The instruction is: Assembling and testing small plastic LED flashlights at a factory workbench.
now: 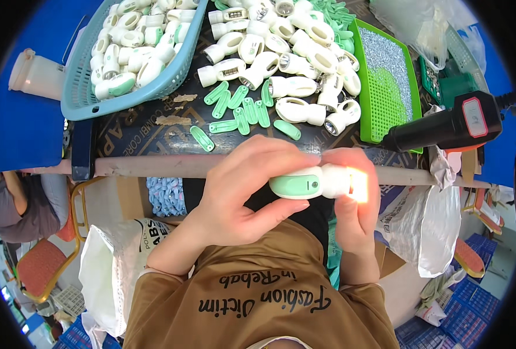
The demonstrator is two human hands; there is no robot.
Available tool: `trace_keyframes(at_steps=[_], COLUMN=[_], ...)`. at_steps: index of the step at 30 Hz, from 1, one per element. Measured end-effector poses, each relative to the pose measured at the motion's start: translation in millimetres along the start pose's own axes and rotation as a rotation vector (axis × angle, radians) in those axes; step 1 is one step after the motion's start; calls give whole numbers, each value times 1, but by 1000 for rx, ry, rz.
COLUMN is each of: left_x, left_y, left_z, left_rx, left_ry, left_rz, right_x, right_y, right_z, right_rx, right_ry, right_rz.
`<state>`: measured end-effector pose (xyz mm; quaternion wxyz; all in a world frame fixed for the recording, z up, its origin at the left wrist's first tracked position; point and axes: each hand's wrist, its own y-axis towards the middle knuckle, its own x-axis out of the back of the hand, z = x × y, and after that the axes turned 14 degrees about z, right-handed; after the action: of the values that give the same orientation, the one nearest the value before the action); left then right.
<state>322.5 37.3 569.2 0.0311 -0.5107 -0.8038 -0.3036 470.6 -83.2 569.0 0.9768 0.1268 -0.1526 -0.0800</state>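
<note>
A small white flashlight [332, 181] with a green cover [295, 185] on its handle lies level between my hands, in front of the table edge. My left hand [229, 198] grips the handle end, fingers over the top and thumb below. Around the lamp head my right hand [354, 230] is closed, its thumb near the lens. The lamp is lit and glares brightly against the right fingers. Beyond my hands, several loose green covers [201, 139] lie on the dark tabletop, beside a heap of white flashlights [297, 87] whose handles mostly show open recesses.
At the back left stands a blue basket [130, 106] full of white flashlights. A bright green tray [367, 125] with small silvery pieces stands at the right, near a black handheld tool [444, 125]. White sacks [103, 267] flank me below the table edge. Another person sits far left.
</note>
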Motion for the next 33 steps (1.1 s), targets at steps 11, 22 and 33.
trace_keyframes(at_steps=[11,22,33], left_x=[-24,-20,-20], left_y=[-1,-10,-14], left_z=[2,24,32], left_rx=[66,524,464], left_ry=[383,-1597,-1811], left_rz=[-40,95,316], right_x=[-18,10,7], right_y=[8,22,24], right_z=[-20,-32,-33], right_rx=[139,203,57], right_ry=[-52,-30,372], right_rz=[-184,142,344])
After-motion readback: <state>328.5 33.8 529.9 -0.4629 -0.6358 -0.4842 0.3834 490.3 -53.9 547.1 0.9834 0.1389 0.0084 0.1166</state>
